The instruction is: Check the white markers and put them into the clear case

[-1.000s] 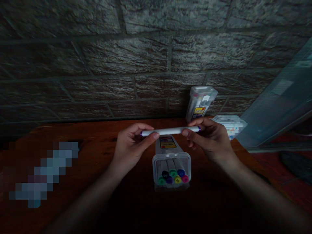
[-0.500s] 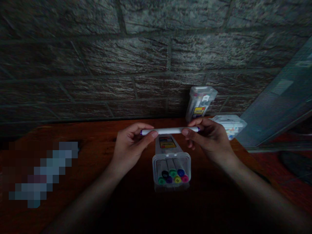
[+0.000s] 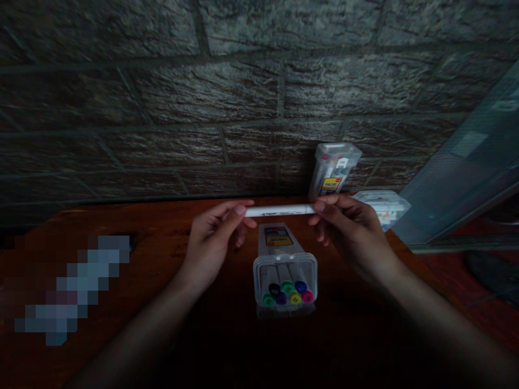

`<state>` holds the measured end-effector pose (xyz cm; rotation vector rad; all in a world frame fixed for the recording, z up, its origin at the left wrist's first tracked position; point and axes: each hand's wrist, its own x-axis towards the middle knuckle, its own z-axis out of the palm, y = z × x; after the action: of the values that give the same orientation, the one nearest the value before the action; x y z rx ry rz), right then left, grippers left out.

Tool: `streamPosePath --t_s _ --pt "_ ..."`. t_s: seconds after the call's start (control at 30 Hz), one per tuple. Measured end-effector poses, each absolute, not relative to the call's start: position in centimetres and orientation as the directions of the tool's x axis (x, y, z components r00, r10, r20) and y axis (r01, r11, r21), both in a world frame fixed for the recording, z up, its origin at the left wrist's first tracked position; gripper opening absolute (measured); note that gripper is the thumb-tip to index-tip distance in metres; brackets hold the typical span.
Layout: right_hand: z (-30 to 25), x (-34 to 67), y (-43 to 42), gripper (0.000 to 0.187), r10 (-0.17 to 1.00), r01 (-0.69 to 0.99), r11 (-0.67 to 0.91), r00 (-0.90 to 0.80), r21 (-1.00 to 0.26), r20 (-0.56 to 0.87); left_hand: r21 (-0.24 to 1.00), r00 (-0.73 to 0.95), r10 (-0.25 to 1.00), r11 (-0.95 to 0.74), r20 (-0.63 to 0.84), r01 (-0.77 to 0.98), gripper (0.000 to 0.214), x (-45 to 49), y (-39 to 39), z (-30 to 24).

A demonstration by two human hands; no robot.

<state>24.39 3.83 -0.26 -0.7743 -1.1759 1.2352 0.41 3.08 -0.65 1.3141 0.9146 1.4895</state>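
Observation:
A white marker (image 3: 279, 210) lies level between my hands, with faint dark print on its barrel. My left hand (image 3: 214, 237) pinches its left end between thumb and fingers. At the other end, my right hand (image 3: 348, 227) grips it the same way, and the fingers cover both tips. Below the marker, a clear plastic case (image 3: 259, 270) rests on its side with its open end towards me. Several markers (image 3: 287, 288) with coloured ends fill it: black, green, blue, purple, yellow and pink.
The wooden table (image 3: 162, 237) backs onto a stone-block wall (image 3: 243, 92). By the wall stands an upright clear marker case (image 3: 334, 167), with another clear box (image 3: 391, 208) right of it. A blurred-out item (image 3: 87, 283) lies at the left. A grey door frame (image 3: 454, 156) rises on the right.
The marker has turned about its length, so print now shows on the barrel. My fingers have shifted over its ends, hiding the purple tips, and it sits slightly higher.

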Motion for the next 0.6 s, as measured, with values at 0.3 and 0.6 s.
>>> streamPosePath --t_s 0.3,0.6 --pt "0.39 24.40 3.73 0.019 0.982 -0.393 0.118 -0.092 -0.912 0.167 0.918 -0.014 0.978 -0.202 0.210 -0.340 0.027 0.56 3.01 -0.05" --pt "0.61 24.59 3.60 0.018 0.979 -0.435 0.086 -0.132 -0.897 0.157 0.901 0.023 0.984 -0.153 0.177 -0.406 0.025 0.40 2.95 0.00"
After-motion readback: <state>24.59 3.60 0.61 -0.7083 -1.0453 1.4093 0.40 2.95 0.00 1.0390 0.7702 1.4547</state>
